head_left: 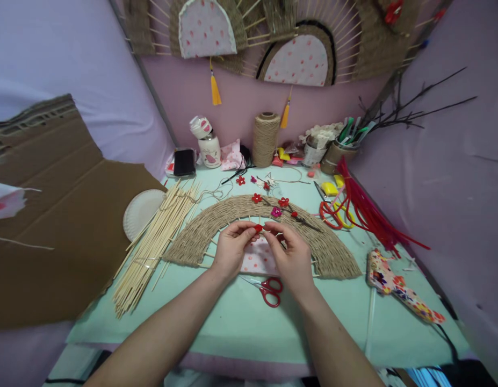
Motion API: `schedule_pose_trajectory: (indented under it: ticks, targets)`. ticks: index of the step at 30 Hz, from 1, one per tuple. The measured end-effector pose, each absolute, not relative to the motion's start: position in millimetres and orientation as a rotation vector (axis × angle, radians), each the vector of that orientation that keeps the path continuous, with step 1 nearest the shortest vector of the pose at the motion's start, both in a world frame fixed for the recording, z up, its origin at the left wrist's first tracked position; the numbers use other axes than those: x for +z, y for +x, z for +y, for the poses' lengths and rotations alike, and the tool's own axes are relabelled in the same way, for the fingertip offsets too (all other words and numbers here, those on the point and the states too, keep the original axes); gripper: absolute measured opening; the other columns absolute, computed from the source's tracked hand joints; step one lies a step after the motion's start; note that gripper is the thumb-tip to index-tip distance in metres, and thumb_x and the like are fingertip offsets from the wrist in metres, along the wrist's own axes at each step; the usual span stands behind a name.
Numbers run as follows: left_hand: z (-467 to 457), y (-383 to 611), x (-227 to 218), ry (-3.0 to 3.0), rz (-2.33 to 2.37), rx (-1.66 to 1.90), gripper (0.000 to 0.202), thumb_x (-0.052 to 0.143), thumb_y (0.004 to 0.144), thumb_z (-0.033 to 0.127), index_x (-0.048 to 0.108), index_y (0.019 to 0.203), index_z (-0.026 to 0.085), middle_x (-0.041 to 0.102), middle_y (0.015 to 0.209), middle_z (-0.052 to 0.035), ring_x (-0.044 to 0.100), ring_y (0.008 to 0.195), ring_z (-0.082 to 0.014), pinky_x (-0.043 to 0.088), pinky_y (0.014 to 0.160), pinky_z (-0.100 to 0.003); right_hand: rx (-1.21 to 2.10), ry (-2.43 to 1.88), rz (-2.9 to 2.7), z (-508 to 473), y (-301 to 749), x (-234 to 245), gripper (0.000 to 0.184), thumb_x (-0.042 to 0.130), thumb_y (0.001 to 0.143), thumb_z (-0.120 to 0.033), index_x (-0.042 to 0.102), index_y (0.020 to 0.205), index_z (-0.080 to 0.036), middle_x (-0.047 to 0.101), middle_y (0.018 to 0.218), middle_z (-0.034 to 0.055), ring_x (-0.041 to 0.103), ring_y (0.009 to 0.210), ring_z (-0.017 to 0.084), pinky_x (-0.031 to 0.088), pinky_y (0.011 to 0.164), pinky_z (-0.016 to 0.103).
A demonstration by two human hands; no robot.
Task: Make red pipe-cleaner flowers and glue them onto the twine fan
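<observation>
Between the fingertips of my left hand (233, 246) and my right hand (291, 255) is a small red piece (258, 228), perhaps of bent pipe cleaner. Both hands pinch at it, with thumbs and forefingers nearly meeting. Beneath them lies a fan-shaped twine weaving (204, 231) on thin sticks, with a pink dotted cloth (259, 258) at its centre. A dark twig (309, 223) with red flowers (283, 202) and a magenta flower (276, 212) rests across the woven band. Red-handled scissors (270, 292) lie just below the cloth.
A bundle of thin sticks (152, 252) and a white paper plate (142, 212) are at left. Red pipe cleaners (365, 209), more scissors (331, 214) and a floral glue gun (394, 282) sit at right. Behind stand a twine spool (266, 140) and a white bottle (209, 150).
</observation>
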State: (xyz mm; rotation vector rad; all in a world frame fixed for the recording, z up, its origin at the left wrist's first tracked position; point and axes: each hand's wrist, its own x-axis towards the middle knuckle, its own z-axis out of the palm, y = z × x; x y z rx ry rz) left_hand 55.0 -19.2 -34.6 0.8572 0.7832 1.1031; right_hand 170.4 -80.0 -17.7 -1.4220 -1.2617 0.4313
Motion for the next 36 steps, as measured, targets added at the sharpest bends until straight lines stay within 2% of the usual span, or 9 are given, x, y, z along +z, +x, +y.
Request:
schedule_pose_trajectory:
  ticks: [2, 7, 12, 17, 24, 28, 30, 33, 36]
  targets:
    - [-19.0, 54.3, -35.8, 0.911, 0.794, 1.108, 0.012, 0.077, 0.064, 0.022, 0.071, 0.074, 0.018, 0.069, 0.07, -0.0003, 0.059, 0.064, -0.0093, 0.046, 0.064, -0.021, 0.518, -1.387, -1.218, -80.2, 171.0, -16.8, 0.012, 0.057, 0.086, -0.027, 0.066, 0.093, -0.022, 0.068, 0.093, 0.0049, 0.062, 0.085, 0.019, 0.051, 0.075, 0.034]
    - [-19.4, 51.8, -35.5, 1.084, 0.865, 1.134, 0.007, 0.074, 0.065, 0.019, 0.072, 0.072, 0.018, 0.07, 0.073, -0.0012, 0.061, 0.072, -0.0129, 0.048, 0.071, -0.025, 0.6, -1.351, -1.144, -79.5, 170.8, -17.3, 0.011, 0.062, 0.083, -0.029, 0.066, 0.089, -0.022, 0.068, 0.089, 0.0037, 0.062, 0.081, 0.018, 0.05, 0.073, 0.033]
    - [-21.1, 50.3, -30.5, 1.174, 0.892, 1.119, 0.007, 0.073, 0.067, 0.02, 0.072, 0.074, 0.019, 0.07, 0.076, -0.002, 0.062, 0.075, -0.0148, 0.048, 0.073, -0.027, 0.438, -1.402, -1.211, -80.3, 172.0, -13.4, 0.006, 0.06, 0.085, -0.026, 0.064, 0.084, -0.022, 0.064, 0.084, 0.0023, 0.059, 0.078, 0.017, 0.048, 0.069, 0.031]
    - [-21.0, 48.5, -29.1, 1.304, 0.921, 1.114, 0.005, 0.069, 0.07, 0.017, 0.072, 0.072, 0.019, 0.069, 0.075, -0.0018, 0.061, 0.074, -0.0147, 0.047, 0.071, -0.026, 0.276, -1.414, -1.406, -81.2, 172.9, -9.9, 0.011, 0.053, 0.089, -0.021, 0.061, 0.082, -0.022, 0.06, 0.084, 0.0038, 0.055, 0.084, 0.019, 0.044, 0.074, 0.034]
    - [-19.4, 45.0, -31.7, 1.467, 0.903, 1.108, 0.008, 0.066, 0.071, 0.013, 0.072, 0.072, 0.019, 0.069, 0.076, -0.0014, 0.061, 0.075, -0.0148, 0.047, 0.072, -0.026, 0.264, -1.442, -1.485, -79.5, 175.1, -12.8, 0.011, 0.051, 0.089, -0.017, 0.056, 0.08, -0.02, 0.058, 0.082, 0.0029, 0.052, 0.082, 0.018, 0.041, 0.074, 0.034]
    - [-18.1, 47.4, -31.7, 1.323, 0.911, 1.099, 0.006, 0.069, 0.069, 0.015, 0.072, 0.072, 0.019, 0.069, 0.074, -0.0009, 0.061, 0.073, -0.0135, 0.047, 0.07, -0.025, 0.374, -1.44, -1.38, -79.0, 177.8, -13.6, 0.011, 0.054, 0.088, -0.021, 0.058, 0.078, -0.02, 0.058, 0.08, 0.0019, 0.054, 0.078, 0.017, 0.043, 0.068, 0.031]
    - [-17.0, 49.2, -32.4, 1.145, 0.879, 1.071, 0.007, 0.072, 0.067, 0.017, 0.071, 0.074, 0.019, 0.069, 0.073, -0.0005, 0.061, 0.07, -0.0121, 0.047, 0.068, -0.023, 0.429, -1.429, -1.28, -78.9, 179.3, -13.7, 0.007, 0.055, 0.088, -0.023, 0.06, 0.083, -0.021, 0.06, 0.084, 0.0021, 0.056, 0.078, 0.016, 0.045, 0.067, 0.029]
    - [-15.2, 50.4, -33.5, 0.878, 0.751, 1.014, 0.012, 0.076, 0.064, 0.02, 0.07, 0.075, 0.018, 0.068, 0.068, 0.0004, 0.059, 0.064, -0.0091, 0.046, 0.063, -0.021, 0.473, -1.394, -1.228, -78.5, 180.3, -13.6, 0.009, 0.056, 0.087, -0.023, 0.064, 0.092, -0.021, 0.063, 0.092, 0.0035, 0.059, 0.085, 0.017, 0.047, 0.072, 0.03]
    - [-14.4, 49.7, -33.9, 0.742, 0.638, 0.963, 0.015, 0.079, 0.063, 0.02, 0.069, 0.074, 0.016, 0.067, 0.067, 0.0003, 0.058, 0.062, -0.0072, 0.046, 0.064, -0.02, 0.476, -1.354, -1.268, -78.2, 178.1, -13.7, 0.011, 0.057, 0.086, -0.022, 0.067, 0.09, -0.022, 0.065, 0.093, 0.0041, 0.06, 0.089, 0.018, 0.048, 0.075, 0.031]
